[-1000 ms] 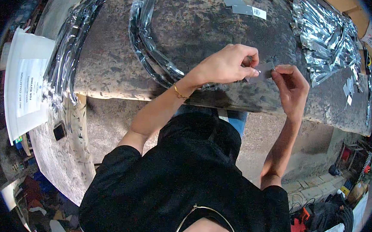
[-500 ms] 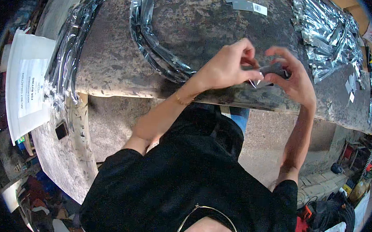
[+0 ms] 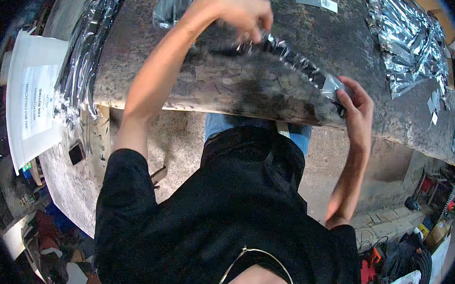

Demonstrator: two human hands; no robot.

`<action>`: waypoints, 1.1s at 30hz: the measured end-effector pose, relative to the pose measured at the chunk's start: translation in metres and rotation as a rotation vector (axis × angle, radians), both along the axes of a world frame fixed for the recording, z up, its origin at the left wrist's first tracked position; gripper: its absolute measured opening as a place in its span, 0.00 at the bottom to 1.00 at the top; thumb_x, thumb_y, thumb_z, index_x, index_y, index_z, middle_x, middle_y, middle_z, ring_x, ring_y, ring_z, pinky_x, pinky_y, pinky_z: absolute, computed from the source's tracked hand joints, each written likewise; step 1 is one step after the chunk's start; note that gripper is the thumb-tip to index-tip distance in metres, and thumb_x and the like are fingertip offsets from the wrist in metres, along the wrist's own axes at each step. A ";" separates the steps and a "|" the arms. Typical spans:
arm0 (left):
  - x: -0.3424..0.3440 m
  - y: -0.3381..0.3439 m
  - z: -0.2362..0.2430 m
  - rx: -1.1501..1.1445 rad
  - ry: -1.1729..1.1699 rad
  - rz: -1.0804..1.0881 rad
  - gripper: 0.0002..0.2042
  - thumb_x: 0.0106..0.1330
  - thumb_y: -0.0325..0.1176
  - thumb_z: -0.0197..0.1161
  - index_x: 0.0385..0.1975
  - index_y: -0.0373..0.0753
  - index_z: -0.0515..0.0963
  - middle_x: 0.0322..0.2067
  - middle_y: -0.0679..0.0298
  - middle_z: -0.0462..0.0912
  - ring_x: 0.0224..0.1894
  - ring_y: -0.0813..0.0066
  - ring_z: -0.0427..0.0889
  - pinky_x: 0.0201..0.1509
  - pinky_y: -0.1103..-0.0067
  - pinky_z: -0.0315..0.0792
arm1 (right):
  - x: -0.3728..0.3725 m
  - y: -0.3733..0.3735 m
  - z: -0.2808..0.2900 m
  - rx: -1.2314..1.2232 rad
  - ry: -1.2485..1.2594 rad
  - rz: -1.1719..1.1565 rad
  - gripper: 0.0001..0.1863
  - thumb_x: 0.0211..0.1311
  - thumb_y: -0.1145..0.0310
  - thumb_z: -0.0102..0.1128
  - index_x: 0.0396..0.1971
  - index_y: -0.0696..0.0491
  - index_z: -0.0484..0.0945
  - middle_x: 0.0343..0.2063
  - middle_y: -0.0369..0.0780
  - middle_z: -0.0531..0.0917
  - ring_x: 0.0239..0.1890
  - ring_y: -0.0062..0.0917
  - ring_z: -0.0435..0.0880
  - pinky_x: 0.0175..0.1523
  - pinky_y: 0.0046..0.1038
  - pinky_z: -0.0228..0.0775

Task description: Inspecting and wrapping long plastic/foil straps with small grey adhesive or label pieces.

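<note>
Black and plastic-wrapped, a strip slants over the table, its near end pinched in the fingers of the right hand. The left hand curls, blurred, farther along; whether it grips is unclear.

The tub stands left (packets lie right) of the strip

Long black strip in shiny, crinkly clear plastic, running on a slant from upper centre down to right of centre in the frame. There's a plain grey card tag at its lower right end; the upper end's kinda blurry.
</note>
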State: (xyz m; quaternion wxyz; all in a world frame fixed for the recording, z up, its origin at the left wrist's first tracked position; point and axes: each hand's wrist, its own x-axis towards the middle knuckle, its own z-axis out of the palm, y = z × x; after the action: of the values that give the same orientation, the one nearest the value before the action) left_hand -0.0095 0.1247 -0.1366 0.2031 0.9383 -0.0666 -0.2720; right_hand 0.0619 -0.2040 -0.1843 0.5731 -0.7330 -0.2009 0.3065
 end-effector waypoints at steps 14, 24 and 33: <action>-0.075 -0.210 -0.090 -1.715 -0.025 1.386 0.15 0.68 0.40 0.57 0.32 0.31 0.76 0.26 0.64 0.79 0.26 0.79 0.79 0.23 0.84 0.75 | -0.063 -0.008 -0.035 0.003 0.096 -0.291 0.11 0.65 0.68 0.57 0.42 0.58 0.76 0.32 0.34 0.80 0.33 0.14 0.75 0.38 0.17 0.66; -0.076 -0.248 -0.114 -1.518 -0.172 1.378 0.06 0.63 0.29 0.63 0.28 0.32 0.77 0.26 0.66 0.79 0.26 0.84 0.76 0.28 0.84 0.71 | -0.082 -0.032 -0.022 -0.332 0.007 -0.337 0.09 0.66 0.68 0.54 0.37 0.59 0.72 0.27 0.34 0.78 0.30 0.16 0.73 0.36 0.21 0.66; -0.082 -0.251 -0.119 -1.659 -0.112 1.335 0.07 0.61 0.26 0.63 0.34 0.32 0.74 0.26 0.66 0.80 0.26 0.84 0.76 0.30 0.85 0.69 | -0.070 -0.044 -0.030 -0.105 0.175 -0.337 0.08 0.62 0.71 0.59 0.30 0.62 0.78 0.30 0.37 0.81 0.35 0.16 0.77 0.40 0.20 0.68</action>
State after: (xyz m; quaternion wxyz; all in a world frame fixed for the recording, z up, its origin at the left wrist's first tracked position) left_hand -0.0920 -0.1261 -0.2557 0.8831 0.3645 0.2874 0.0683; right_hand -0.0083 -0.2484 -0.2140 0.5924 -0.7558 -0.0085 0.2787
